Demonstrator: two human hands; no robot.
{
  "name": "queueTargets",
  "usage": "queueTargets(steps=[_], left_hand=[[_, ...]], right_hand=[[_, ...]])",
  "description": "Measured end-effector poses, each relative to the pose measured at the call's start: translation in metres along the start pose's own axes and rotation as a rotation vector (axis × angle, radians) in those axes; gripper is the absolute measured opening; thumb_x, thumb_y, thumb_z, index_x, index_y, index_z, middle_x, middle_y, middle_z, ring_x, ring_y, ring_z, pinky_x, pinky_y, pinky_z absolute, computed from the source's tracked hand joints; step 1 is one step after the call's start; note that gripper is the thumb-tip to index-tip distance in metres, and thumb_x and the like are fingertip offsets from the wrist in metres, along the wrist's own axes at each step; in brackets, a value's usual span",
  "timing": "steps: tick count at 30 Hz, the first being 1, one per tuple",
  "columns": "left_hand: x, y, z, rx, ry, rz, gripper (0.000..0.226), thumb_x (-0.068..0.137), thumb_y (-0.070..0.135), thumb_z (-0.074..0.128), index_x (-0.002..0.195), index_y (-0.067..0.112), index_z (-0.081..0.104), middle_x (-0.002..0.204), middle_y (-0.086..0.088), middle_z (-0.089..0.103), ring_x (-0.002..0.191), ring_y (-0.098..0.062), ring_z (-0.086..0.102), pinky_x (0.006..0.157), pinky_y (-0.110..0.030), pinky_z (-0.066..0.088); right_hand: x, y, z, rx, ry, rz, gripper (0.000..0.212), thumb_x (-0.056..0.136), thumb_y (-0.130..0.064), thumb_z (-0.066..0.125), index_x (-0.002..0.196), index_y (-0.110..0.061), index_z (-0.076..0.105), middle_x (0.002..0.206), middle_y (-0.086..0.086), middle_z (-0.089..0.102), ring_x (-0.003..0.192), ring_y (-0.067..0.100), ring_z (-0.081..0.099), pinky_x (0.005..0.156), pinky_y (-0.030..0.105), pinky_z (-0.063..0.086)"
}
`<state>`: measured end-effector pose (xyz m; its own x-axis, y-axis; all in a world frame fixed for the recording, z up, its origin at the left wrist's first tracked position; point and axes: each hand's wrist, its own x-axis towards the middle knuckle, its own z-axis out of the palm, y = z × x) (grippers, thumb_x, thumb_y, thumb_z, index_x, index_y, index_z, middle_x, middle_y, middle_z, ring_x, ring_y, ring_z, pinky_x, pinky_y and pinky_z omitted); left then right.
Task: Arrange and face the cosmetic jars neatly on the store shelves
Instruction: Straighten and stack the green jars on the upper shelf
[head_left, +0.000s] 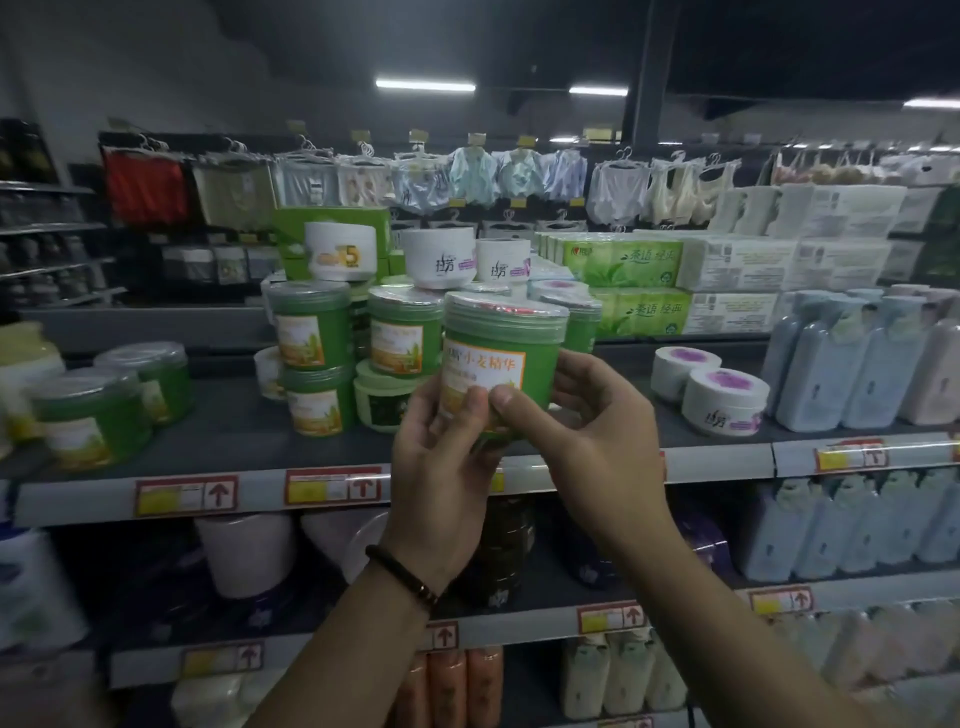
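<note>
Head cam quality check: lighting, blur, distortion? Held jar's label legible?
Head view: dim, lit mainly by ceiling tube lights; the wide angle bows the shelf edge, and corners are soft. The green jar is fairly sharp, label legible where the thumbs of the left hand and right hand don't cover it; faint glare on its wrapped lid. Lower shelves are dark and blurry.

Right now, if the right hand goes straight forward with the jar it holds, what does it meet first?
Probably the shelf jar standing just behind the held jar, which the right hand and left hand both grip; the depth between them is unclear.
</note>
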<state>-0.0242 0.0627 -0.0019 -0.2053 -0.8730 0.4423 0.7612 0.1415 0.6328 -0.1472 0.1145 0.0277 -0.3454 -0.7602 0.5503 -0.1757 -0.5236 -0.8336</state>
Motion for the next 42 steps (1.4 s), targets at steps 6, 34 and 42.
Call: queueTargets(steps=[6,34,42], left_hand=[[-0.003,0.046,-0.041,-0.016,-0.037,-0.024,0.092,0.076,0.035,0.094,0.150,0.003,0.048,0.143,-0.025,0.063,0.130,-0.039,0.063,0.106,-0.046,0.056],[-0.003,0.196,-0.194,0.530,-0.001,0.053,0.060,0.097,0.029,0.071,0.152,0.019,0.050,0.142,-0.005,0.068,0.135,-0.026,0.062,0.114,-0.050,0.045],[0.009,0.200,-0.214,0.694,0.099,0.097,0.059,0.094,0.031,0.075,0.149,0.028,0.053,0.138,0.002,0.071,0.128,-0.020,0.067,0.106,-0.047,0.054]], right_hand=[[-0.013,-0.005,0.056,0.019,0.010,-0.002,0.042,0.083,-0.020,0.093,0.121,-0.015,0.077,0.110,-0.004,0.083,0.104,0.012,0.080,0.091,0.038,0.066],[-0.021,0.005,0.235,0.111,-0.216,0.003,0.035,0.096,-0.014,0.080,0.131,-0.013,0.073,0.120,0.005,0.081,0.112,0.025,0.077,0.097,0.049,0.064],[-0.005,0.027,0.258,0.197,-0.260,0.029,0.039,0.096,-0.002,0.077,0.133,-0.010,0.068,0.121,0.004,0.080,0.112,0.015,0.077,0.092,0.034,0.064]])
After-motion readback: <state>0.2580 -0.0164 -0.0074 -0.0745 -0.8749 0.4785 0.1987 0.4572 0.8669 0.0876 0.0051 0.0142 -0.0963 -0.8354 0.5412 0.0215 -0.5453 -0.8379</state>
